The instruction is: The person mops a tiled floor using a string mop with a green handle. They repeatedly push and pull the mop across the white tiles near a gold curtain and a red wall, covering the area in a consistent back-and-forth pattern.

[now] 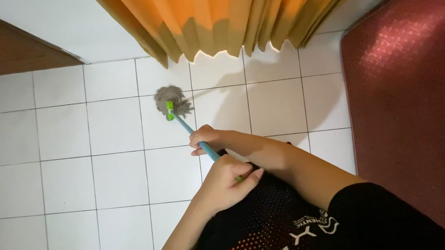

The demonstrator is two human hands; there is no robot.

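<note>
**Mop handle runs 11 to 5 o'clock, both hands on its near end**

Head view: mop (pixel 188 127) lies ahead of the person. Grey string head (pixel 171 98) sits on the white tile floor (pixel 68 181), just short of the orange curtain (pixel 240 6) hem, touching tile, apart from the curtain. Blue handle (pixel 187 129) with green collar slants from the head at 11 o'clock down toward the body at 5 o'clock; that is the long axis.

Right hand (pixel 208 140) is the farther one, nearer the mop head, fingers wrapped over the handle from the right. Left hand (pixel 225 185) is nearer the body, clenched around the handle's top end, green tip just showing at the knuckles. Both gripping, neither loose.

From the right hand the mop head lies at 11 o'clock, near. From the left hand, same direction, farther off.

Dark red carpet (pixel 421 91) at 3 o'clock, well apart from the mop. Brown panel at 10 o'clock, top-left corner. Black patterned shirt (pixel 272 228) at the bottom.
</note>
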